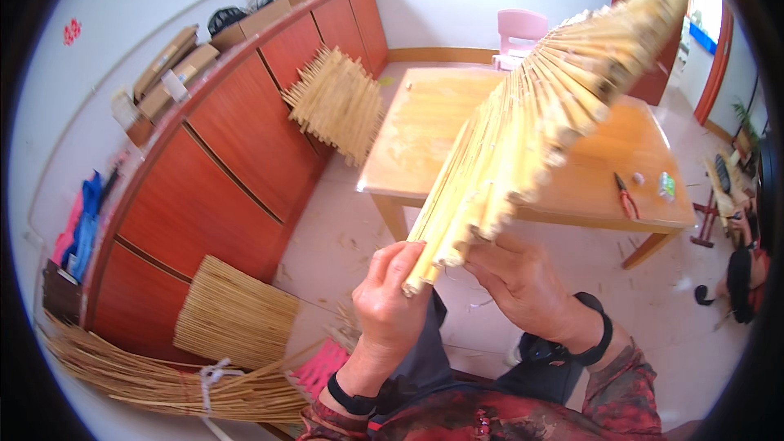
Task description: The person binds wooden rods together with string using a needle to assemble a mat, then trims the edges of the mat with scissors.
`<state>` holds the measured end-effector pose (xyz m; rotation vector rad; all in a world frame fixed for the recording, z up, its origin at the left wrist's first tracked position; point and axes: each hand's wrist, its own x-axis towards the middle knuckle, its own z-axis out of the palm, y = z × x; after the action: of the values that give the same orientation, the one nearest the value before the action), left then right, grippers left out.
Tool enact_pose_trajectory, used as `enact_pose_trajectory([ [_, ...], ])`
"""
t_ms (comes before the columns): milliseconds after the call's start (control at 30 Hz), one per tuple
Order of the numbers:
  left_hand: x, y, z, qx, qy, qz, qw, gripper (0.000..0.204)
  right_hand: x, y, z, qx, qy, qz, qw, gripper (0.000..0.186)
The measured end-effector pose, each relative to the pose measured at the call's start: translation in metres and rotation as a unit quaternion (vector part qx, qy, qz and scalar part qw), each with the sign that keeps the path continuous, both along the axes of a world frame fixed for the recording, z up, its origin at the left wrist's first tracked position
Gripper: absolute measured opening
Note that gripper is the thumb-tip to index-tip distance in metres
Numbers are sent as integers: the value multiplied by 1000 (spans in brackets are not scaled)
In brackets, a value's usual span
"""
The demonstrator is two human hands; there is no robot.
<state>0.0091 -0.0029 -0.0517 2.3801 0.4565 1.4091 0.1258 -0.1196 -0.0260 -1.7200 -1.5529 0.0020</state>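
Observation:
A mat of pale yellow stalks point(506, 147) laid side by side stretches up and away from me to the upper right, curving and fanning out at its blurred far end. Around its near left edge, at the outermost stalks, my left hand point(384, 294) is closed. My right hand point(523, 282) is at the near cut ends, its fingers curled against the mat's underside. The fingertips there are partly hidden behind the stalks. Beneath the raised mat stands a wooden table point(425, 126).
Pliers point(625, 194) and a small green-and-white item point(667, 186) lie on the table. Two more stalk mats point(339, 102) point(237, 310) lean along the red cabinets point(237, 131). A tied stalk bundle point(180, 380) and a pink cloth-like thing point(322, 366) are at lower left. Behind stands a pink chair point(520, 33).

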Motion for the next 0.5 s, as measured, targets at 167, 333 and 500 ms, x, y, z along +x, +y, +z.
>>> enact_pose_trajectory([
  [167,-4,-19,-34,74,10,-33,997,26,-3,-40,-77,0,-21,-68,998,22],
  [333,-3,-27,-46,75,3,-84,994,19,-7,-75,-91,-70,-19,-120,990,22],
  [500,-12,-17,-61,93,12,-75,993,20,-4,-81,-105,-112,-9,-115,987,23],
])
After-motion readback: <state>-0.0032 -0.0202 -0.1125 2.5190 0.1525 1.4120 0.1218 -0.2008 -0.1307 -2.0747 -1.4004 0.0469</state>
